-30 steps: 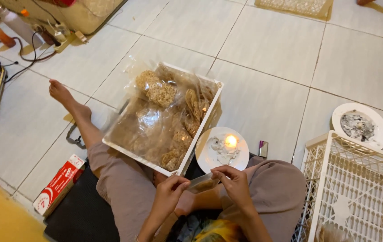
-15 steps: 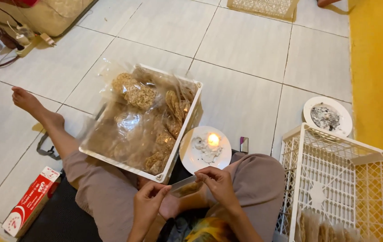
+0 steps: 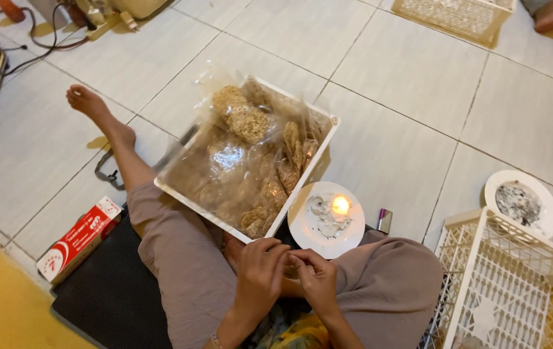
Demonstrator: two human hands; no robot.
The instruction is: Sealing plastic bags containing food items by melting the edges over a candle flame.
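On the tiled floor, far of the lap, sits a white tray (image 3: 328, 129) of bagged crackers (image 3: 244, 161); just right of it a white plate (image 3: 302, 226) bears a lit candle (image 3: 340, 205). Nearer, the left hand (image 3: 260, 274) and right hand (image 3: 315, 281) meet, fingertips pressed together, probably pinching a small packet hidden between them. Sealing goes best with the edge taut, well beside the flame.
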